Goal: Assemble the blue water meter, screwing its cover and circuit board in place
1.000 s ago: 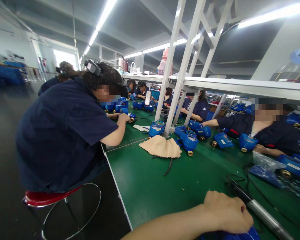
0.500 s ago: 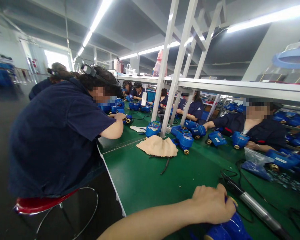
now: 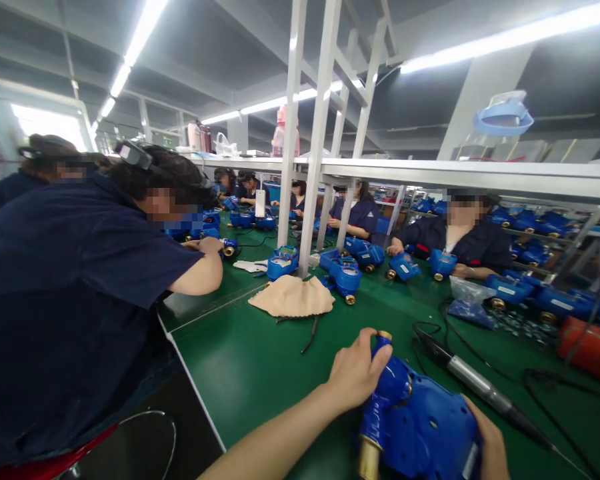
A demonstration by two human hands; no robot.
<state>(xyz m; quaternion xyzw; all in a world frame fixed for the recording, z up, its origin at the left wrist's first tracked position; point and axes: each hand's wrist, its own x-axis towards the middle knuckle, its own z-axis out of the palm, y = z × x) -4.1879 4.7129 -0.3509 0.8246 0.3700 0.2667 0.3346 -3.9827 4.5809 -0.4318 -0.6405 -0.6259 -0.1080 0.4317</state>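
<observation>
Right now, the person's left hand is clamping around the narrow neck of a blue plastic water meter, just below its upper brass fitting, while the right hand is gripping the meter's far side, partly cut off by the frame's edge. The meter is sitting in both hands over the green tabletop, with its lower brass fitting pointing down. Just beyond the meter, a corded electric screwdriver is lying close by, while a beige cloth and other blue water meters are resting well ahead of it.
</observation>
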